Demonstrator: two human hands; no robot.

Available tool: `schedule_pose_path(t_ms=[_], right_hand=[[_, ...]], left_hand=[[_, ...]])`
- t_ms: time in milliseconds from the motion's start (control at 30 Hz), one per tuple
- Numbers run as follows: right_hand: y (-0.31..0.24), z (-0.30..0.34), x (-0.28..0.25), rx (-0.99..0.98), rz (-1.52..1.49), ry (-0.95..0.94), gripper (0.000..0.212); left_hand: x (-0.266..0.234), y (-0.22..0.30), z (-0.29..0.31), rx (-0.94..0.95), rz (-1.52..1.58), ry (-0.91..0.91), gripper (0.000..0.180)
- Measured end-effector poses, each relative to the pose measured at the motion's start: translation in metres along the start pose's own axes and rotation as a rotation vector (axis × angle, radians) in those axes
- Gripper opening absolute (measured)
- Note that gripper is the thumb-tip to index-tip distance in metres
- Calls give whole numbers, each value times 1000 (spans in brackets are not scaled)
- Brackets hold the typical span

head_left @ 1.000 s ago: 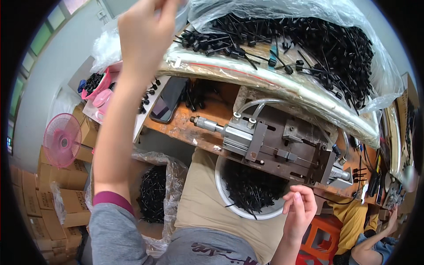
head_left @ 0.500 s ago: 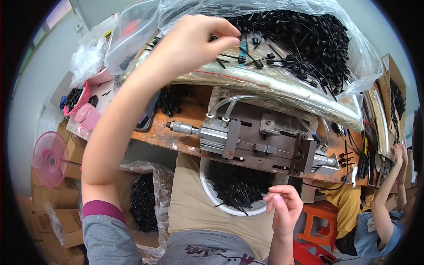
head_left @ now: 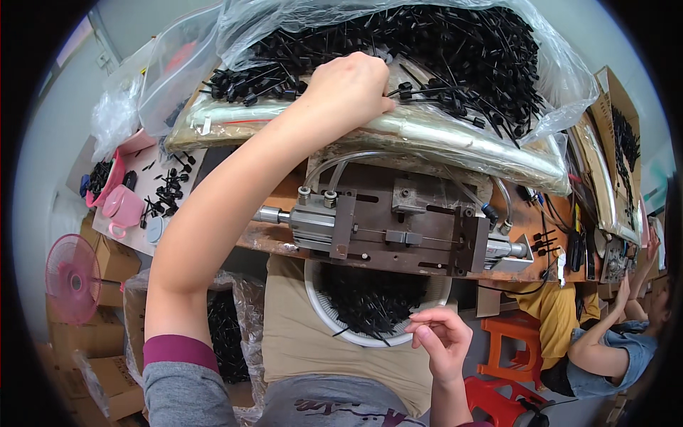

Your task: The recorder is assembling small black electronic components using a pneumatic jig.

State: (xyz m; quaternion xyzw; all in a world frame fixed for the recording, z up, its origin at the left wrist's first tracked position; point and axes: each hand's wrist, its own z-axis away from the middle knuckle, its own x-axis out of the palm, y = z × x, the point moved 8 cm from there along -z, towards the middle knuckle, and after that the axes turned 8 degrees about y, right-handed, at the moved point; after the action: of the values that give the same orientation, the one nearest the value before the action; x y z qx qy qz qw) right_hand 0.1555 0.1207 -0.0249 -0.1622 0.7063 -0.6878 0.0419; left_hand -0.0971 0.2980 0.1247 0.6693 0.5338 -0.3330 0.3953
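Observation:
My left hand (head_left: 352, 89) reaches across to the near edge of an opened clear plastic bag (head_left: 235, 35), among black plastic pieces (head_left: 455, 53) with thin stems and thicker heads. Its fingers curl downward in a fist-like shape, and whatever they grip is hidden behind the hand. Low at the right, my right hand (head_left: 442, 343) hovers by the rim of a white basket (head_left: 316, 313) holding more such pieces. Its fingers are loosely bent, apart from the thumb, with nothing seen in them. Between the hands lies a metal fixture (head_left: 402, 220) with cylinders at both ends and a small central block.
Clear hoses (head_left: 341, 160) arch over the fixture on the wooden bench. Pink cups (head_left: 122, 206) and a pink fan (head_left: 73, 277) stand at the left. A lined carton (head_left: 249, 334) sits beside my leg. At right are an orange stool (head_left: 509, 345) and another person (head_left: 612, 349) working.
My left hand has moved down and slightly right, its parted thumb and fingers now curled into the pieces. The right hand has shifted slightly left. The whole view has also shifted.

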Motion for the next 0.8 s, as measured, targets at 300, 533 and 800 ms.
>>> schedule_pose_path(t_ms=[300,533,800], right_hand=[[-6,-3,8,-73,64,3,20],[-12,-3,12,-155,124,-1,17],[-42,-29,25,-186,-275,156,48]], left_hand=[[-31,5,10,122,413,179,21],[-54,12,26,197,556,360,20],[-62,102,127,442,951,343,27]])
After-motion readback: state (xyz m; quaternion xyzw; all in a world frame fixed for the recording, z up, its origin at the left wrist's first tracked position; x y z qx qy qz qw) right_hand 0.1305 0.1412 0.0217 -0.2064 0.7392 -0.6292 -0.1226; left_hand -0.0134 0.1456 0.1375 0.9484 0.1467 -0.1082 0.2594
